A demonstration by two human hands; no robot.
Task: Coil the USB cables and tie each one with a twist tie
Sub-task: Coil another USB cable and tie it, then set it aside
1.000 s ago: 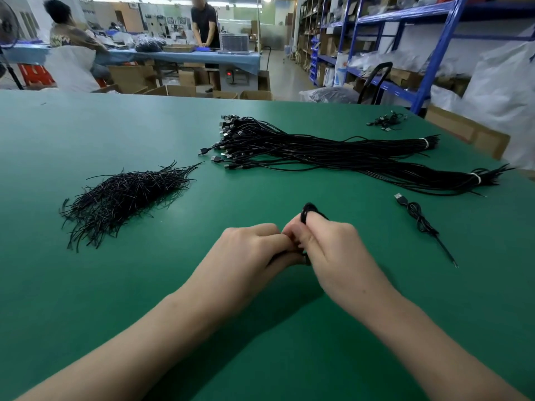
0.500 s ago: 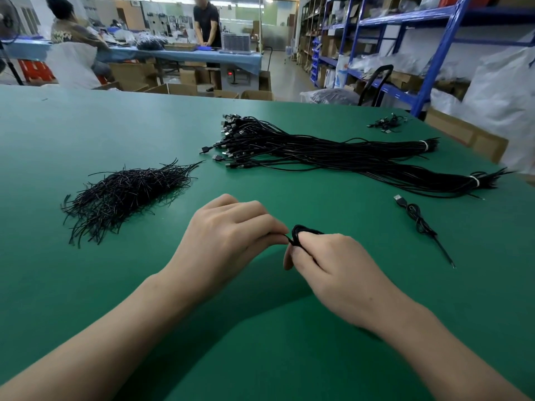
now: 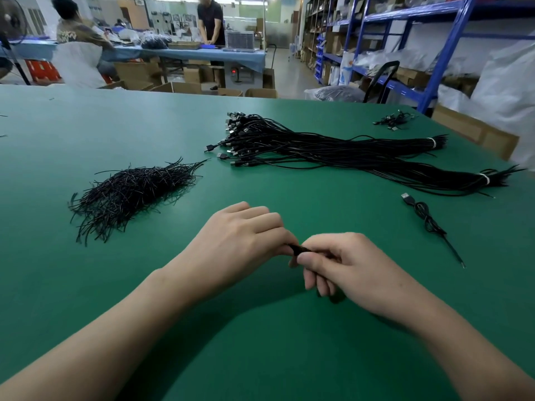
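Note:
My left hand (image 3: 240,241) and my right hand (image 3: 344,264) meet over the green table (image 3: 86,285), both pinching a small black coiled USB cable (image 3: 299,250). Only a short piece of it shows between the fingers; the rest is hidden inside my right fist. A pile of black twist ties (image 3: 130,192) lies to the left. Two long bundles of uncoiled black USB cables (image 3: 333,149) stretch across the far middle and right. One single cable, loosely bunched (image 3: 425,218), lies to the right of my hands.
A few small cables (image 3: 393,121) sit at the table's far right corner. Cardboard boxes (image 3: 474,131) and blue shelving (image 3: 434,68) stand beyond the right edge. Two people work at a blue table (image 3: 202,53) in the background.
Both hands have dropped lower and turned. The cable loop that stuck up above my right fingers is now mostly hidden in the fist, and my left hand has shifted left and flattened.

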